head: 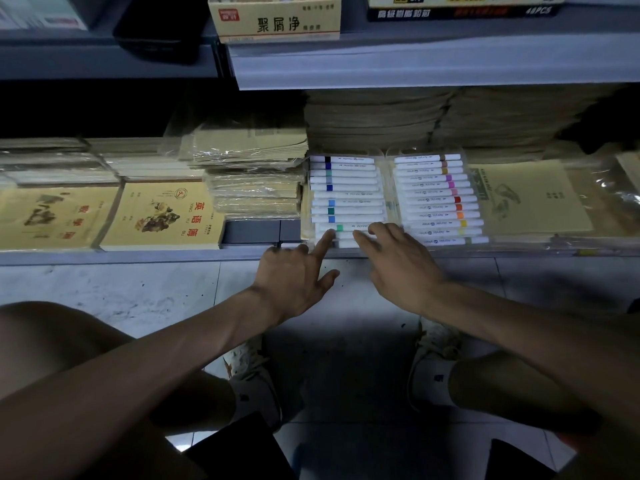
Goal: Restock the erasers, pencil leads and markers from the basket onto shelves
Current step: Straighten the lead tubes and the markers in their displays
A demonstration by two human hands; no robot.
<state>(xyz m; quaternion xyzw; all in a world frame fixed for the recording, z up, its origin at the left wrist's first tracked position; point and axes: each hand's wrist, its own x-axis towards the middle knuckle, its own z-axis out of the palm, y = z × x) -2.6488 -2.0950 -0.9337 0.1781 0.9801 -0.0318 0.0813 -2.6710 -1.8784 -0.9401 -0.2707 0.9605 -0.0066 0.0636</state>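
Observation:
A clear plastic pack of white markers [394,199] with coloured bands lies flat on the low shelf [138,255], in two rows. My left hand [298,275] stretches its index finger onto the pack's near left corner, the other fingers loose. My right hand [398,261] lays straight fingers on the pack's near edge, beside the left row of markers. Neither hand grips anything. The basket is out of view.
Yellow exercise books [162,216] and wrapped paper stacks [252,174] lie left of the pack, another booklet [533,199] to its right. Tall brown paper piles [450,116] stand behind. The upper shelf [415,64] carries an eraser box [277,22]. Tiled floor and my shoes are below.

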